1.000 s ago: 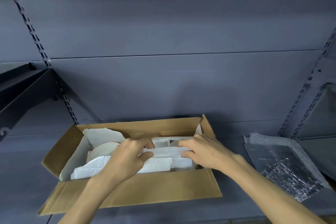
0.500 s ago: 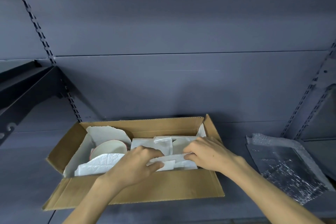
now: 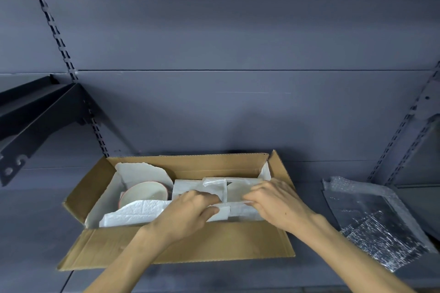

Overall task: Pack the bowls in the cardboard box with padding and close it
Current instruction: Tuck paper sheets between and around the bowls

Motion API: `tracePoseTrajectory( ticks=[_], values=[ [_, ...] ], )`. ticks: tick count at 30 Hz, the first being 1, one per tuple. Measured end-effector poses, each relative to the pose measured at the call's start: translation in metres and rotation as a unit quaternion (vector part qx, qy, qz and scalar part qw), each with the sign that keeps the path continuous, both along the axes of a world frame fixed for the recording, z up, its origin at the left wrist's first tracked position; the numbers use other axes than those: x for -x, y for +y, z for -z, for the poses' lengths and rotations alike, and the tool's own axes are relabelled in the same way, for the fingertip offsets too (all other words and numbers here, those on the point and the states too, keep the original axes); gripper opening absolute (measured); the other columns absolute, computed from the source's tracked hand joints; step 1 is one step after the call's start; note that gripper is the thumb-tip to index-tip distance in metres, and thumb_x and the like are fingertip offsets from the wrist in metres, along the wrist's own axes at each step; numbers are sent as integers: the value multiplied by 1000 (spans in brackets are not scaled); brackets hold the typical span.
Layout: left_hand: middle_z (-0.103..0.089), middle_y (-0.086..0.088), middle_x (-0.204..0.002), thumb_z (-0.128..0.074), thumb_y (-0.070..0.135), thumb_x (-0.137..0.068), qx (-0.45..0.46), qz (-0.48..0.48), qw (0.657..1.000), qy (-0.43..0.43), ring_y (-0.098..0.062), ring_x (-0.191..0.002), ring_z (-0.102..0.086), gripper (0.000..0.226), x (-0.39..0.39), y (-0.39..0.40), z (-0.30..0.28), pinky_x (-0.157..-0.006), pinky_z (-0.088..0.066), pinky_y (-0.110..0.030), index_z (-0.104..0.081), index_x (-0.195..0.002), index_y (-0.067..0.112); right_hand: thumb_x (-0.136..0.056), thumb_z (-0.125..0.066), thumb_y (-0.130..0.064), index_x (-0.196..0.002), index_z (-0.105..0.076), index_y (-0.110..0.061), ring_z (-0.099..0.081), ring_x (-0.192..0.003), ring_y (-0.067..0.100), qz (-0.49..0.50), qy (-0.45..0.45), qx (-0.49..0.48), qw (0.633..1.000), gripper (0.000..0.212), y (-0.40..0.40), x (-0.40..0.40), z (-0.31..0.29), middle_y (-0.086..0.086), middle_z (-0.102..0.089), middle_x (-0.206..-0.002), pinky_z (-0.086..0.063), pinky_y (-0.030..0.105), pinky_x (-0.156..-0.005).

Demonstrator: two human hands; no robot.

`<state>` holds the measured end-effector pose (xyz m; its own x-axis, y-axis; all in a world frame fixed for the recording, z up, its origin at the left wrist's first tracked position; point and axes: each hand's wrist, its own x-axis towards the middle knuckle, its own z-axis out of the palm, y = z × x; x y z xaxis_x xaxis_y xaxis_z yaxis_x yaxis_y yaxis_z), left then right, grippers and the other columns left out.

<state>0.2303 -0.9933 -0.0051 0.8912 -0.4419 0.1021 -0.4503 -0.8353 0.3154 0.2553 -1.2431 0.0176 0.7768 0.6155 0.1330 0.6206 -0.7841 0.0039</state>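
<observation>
Grey shelving panels (image 3: 238, 31) fill the upper frame, with slotted uprights at left and right and a dark bracket (image 3: 40, 114) at mid left. Below, on the grey shelf surface (image 3: 28, 233), sits the open cardboard box (image 3: 181, 242) at lower centre, its near flap folded out toward the viewer. To the lower right, apart from the box, lies a sheet of bubble wrap (image 3: 371, 219) with a silvery face. Inside the box, white padding sheets (image 3: 135, 214) line the walls and cover the right half. A pale bowl (image 3: 144, 194) with a reddish rim sits in the left half, partly tucked under padding. The left hand (image 3: 185, 216) pinches a padding edge between thumb and fingers at the box's centre. The right hand (image 3: 276, 202) rests curled on the padding at the right end, fingertips pressing its fold.
</observation>
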Motion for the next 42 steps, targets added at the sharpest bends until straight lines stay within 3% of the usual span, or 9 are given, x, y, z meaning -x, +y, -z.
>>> tracePoseTrajectory(
  ticks=[6,9,12,15,19,24,28,33,42],
  values=[
    [-52,11,-84,-43,49,-101,-28,-3,994,103,-15,-87,-46,23,-2,0,-1,-75,-38,-35,-50,-85,35,-100,-53,-32,-64,-37,-16,-40,-55,22,15,116,13,993,43,-2,0,5,2,-40,-58,-26,27,-52],
    [-61,13,-100,-47,54,-99,-20,-12,996,83,-14,-100,-52,24,-5,-2,-8,-79,-39,-34,-59,-111,37,-93,-53,-38,-67,-34,-17,-34,-55,15,32,131,-26,990,38,0,0,0,0,-40,-62,-27,30,-52],
    [-61,15,-126,-55,52,-97,-11,-28,999,20,-11,-119,-51,42,-7,0,-8,-94,-44,-32,-53,-135,35,-89,-52,-40,-91,-58,-24,-58,-88,11,26,129,-79,988,17,2,-2,-3,-13,-63,-93,-48,35,-71],
    [-54,11,-133,-55,52,-95,-55,-28,993,-99,-16,-124,-45,57,-13,1,5,-97,-44,-40,-43,-146,29,-96,-51,-40,-147,-47,-33,-46,-125,5,31,102,-96,990,51,4,-4,-2,-19,-54,-134,-46,33,-103],
    [-52,4,-139,-64,50,-89,-112,-32,972,-202,-21,-123,-52,69,-21,-2,23,-83,-50,-37,-41,-149,24,-102,-49,-27,-152,-43,-23,-40,-133,8,35,6,-110,993,50,8,-6,4,-12,-48,-142,-37,32,-112],
    [-36,-5,-158,-35,51,-104,-95,2,977,-189,-27,-148,-28,61,-41,-11,42,-119,-30,-47,-31,-155,17,-96,-52,-3,-148,-48,-12,-38,-142,22,103,-49,-181,977,52,9,-5,7,-2,-46,-145,-35,43,-120],
    [-32,-2,-161,-25,53,-106,-96,17,985,-142,-25,-151,-23,59,-53,-17,48,-120,-24,-50,-32,-154,19,-97,-44,6,-156,-33,-8,1,-158,20,157,3,-238,958,62,6,-2,9,0,-24,-162,-14,26,-123],
    [-16,2,-167,-16,55,-103,-77,37,995,-45,-21,-154,-12,59,-60,-20,55,-124,-14,-47,-29,-156,32,-97,-44,2,-156,-26,-14,-27,-145,18,203,75,-279,935,63,3,7,4,2,-24,-158,-30,20,-101],
    [-40,2,-150,-47,34,-102,-70,18,997,-36,-22,-136,-32,42,-63,-21,54,-109,-31,-43,-50,-144,34,-99,-43,4,-150,-42,-13,-49,-135,20,228,188,-259,919,54,10,-2,31,3,-51,-144,-44,30,-108]
  ],
)
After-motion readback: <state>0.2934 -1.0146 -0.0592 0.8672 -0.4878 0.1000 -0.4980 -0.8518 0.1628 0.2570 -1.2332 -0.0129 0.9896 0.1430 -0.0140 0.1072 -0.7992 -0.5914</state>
